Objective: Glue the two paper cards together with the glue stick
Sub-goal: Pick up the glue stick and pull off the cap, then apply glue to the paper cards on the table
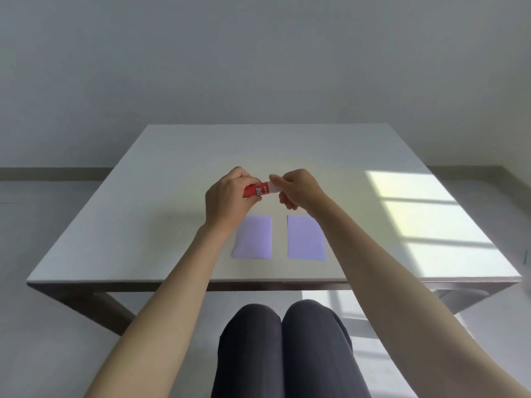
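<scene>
Two pale purple paper cards lie flat side by side near the table's front edge, the left card [254, 238] and the right card [306, 238], with a narrow gap between them. Above and behind them I hold a red glue stick [257, 190] level in the air. My left hand [230, 196] grips its red body. My right hand [298, 188] pinches the white cap [274, 185] at its right end. The cap sits against the tube; I cannot tell whether it has come loose.
The white table [172, 196] stretches back to a plain wall. A bright patch of window light [425, 216] falls on its right side. My knees [284, 340] are under the front edge.
</scene>
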The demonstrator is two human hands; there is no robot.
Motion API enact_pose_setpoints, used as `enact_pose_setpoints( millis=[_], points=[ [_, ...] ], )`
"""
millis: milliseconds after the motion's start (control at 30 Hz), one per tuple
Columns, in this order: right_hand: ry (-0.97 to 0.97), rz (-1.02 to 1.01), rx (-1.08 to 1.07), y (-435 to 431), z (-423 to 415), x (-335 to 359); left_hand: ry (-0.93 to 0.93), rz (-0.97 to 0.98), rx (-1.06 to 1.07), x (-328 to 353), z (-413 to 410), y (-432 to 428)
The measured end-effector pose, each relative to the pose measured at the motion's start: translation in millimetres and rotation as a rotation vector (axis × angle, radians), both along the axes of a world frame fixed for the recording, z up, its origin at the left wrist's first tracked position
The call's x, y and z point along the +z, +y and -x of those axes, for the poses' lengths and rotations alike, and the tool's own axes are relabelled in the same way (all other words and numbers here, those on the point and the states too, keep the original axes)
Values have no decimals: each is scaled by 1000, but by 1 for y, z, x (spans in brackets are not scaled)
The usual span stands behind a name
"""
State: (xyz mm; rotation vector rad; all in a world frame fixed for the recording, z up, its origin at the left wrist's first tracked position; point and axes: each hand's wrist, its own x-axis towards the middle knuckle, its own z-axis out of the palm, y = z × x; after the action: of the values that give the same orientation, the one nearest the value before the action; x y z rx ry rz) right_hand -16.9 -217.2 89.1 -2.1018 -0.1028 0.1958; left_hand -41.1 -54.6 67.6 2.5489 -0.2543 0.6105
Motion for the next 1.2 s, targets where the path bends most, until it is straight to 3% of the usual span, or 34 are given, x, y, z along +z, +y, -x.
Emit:
enact_pose_setpoints(
  millis=[133,200,367,400,467,567,700,833,900,933,1000,1067,1200],
  points=[
    [85,-33,119,-10,3,-4,3,-9,23,-4,0,4],
    [95,-72,60,-10,7,-9,10,-34,6,-5,2,3],
    [-111,-233,-188,-28,-6,-14,49,-6,50,-17,5,18],
    [-175,-153,-267,-39,-13,-13,49,41,78,-20,6,26],
    [-241,190,-356,-61,-24,-16,58,195,119,-24,8,43],
    [-210,610,-328,-81,-25,-35,98,419,131,-28,12,52],
    [-344,919,-172,-87,-23,-62,139,605,90,-29,14,42],
    [-298,1078,-113,-86,-19,-64,153,752,89,-28,13,28],
    [-373,948,-143,-71,-7,-58,167,878,111,-28,12,16],
    [-423,765,-158,-58,1,-55,179,979,121,-27,11,8],
    [-363,185,-129,-25,23,-48,199,1272,121,-19,9,-12],
    [-172,-310,-55,7,44,-46,193,1483,120,-13,10,-29],
    [-48,-697,-99,25,52,-43,221,1537,123,-8,19,-44]
  ],
)
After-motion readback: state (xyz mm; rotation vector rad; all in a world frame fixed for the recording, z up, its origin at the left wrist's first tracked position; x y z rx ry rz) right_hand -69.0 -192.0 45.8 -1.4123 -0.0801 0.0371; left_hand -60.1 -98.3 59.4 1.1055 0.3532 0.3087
